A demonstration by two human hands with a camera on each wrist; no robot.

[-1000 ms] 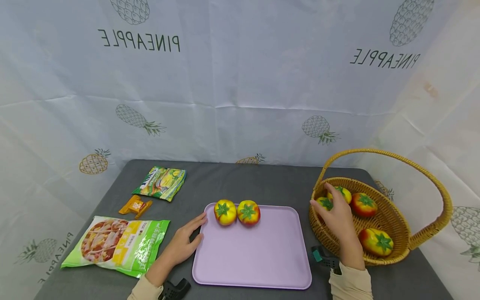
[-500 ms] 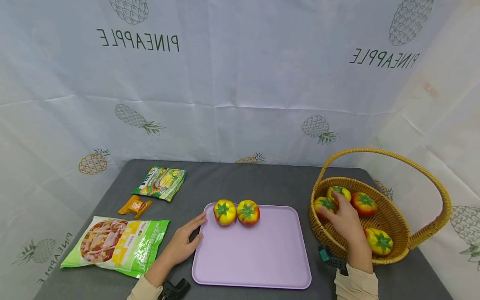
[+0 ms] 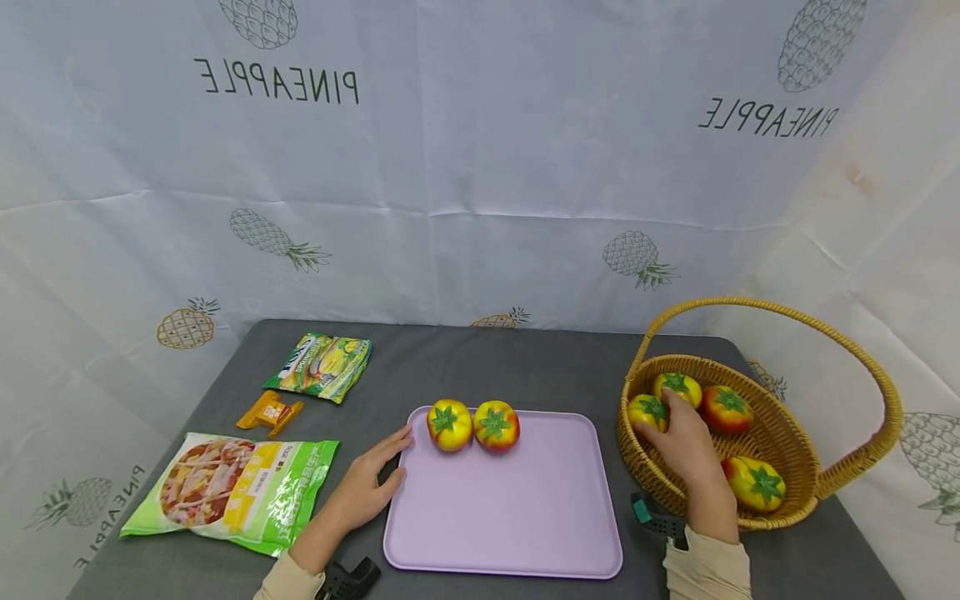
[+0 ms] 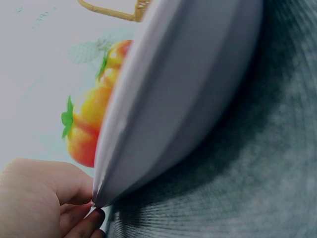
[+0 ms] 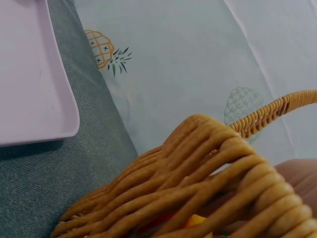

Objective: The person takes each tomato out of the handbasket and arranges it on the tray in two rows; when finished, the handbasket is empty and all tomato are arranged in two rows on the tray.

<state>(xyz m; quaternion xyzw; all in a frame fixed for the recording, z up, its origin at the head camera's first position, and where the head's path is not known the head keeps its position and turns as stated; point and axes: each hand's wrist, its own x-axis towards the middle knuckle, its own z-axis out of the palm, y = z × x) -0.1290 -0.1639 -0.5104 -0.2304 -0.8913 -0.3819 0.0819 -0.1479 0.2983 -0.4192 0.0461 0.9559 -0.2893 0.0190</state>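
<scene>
**Four fruits (image 3: pixel 726 411) in the basket (image 3: pixel 787 437), two on the tray (image 3: pixel 502 517)**

At the far left of the dark grey surface (image 3: pixel 540 358) lies a plump green-and-white food bag (image 3: pixel 230 490). Just beyond it sits an orange-wrapped snack (image 3: pixel 271 413), and further back, slightly to the right, a flat green-and-yellow packet (image 3: pixel 321 367).

Next comes the person's left hand (image 3: pixel 363 487), its fingertips at the tray's left rim near the far corner; that grip is wide, fingers extended and thumb held apart. The pale purple tray lies flat, with a yellower fruit (image 3: pixel 451 424) and a redder fruit (image 3: pixel 497 426) side by side at its far edge.

Over on the right stands the wicker basket, its handle arching high. The leftmost basket fruit (image 3: pixel 647 409) lies inside, at the left end, and the right hand (image 3: pixel 686 446) has its grip narrowed around it, thumb on the near side. Another fruit (image 3: pixel 677 386) lies just behind, with two more further right.
</scene>
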